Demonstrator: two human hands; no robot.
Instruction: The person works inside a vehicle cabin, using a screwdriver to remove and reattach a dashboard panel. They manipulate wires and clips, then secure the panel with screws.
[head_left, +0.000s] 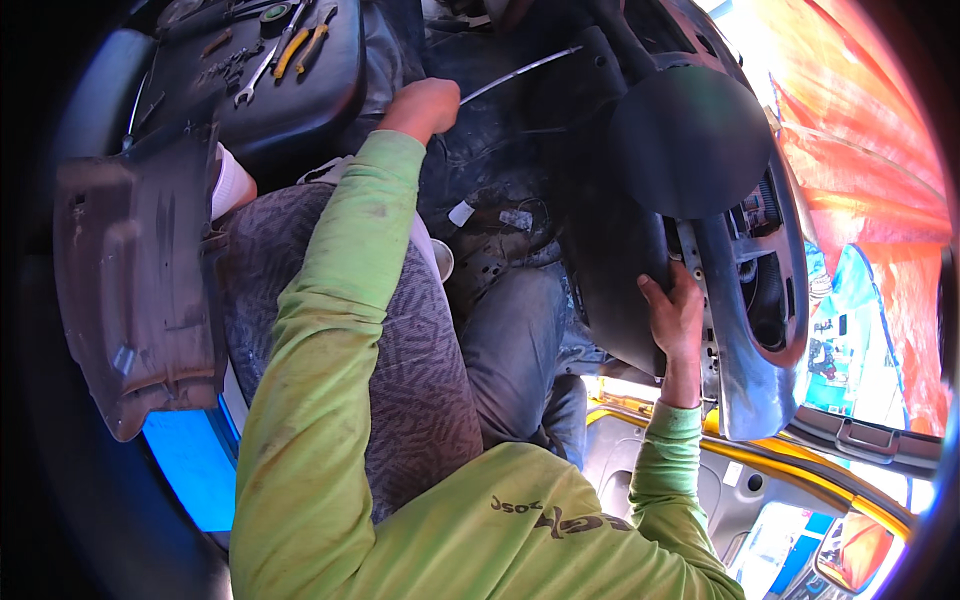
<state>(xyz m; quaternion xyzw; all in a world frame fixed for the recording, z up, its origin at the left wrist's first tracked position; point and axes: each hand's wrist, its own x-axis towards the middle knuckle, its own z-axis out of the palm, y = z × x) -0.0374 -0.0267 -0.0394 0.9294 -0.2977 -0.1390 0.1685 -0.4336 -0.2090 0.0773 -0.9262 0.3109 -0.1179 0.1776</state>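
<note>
My left hand (425, 106) is closed in a fist, and a long, thin, shiny metal rod (520, 72) sticks out of it to the right. Whether the rod has a handle inside the fist is hidden. To the right, my right hand (680, 310) grips the edge of a dark dashboard panel (615, 270). Its thumb lies on the panel's near face, and the other fingers reach into the gap beside a perforated metal strip (709, 340). A flat dark disc (690, 142) covers part of the dashboard above this hand.
A black seat (300, 120) at upper left carries a wrench (262, 72), yellow-handled pliers (300, 52) and several small screws. A worn brown plastic panel (140, 270) stands at left beside the patterned seat (415, 390). White cups, an open yellow-edged door (740, 450) and orange sheeting (860, 130) surround me.
</note>
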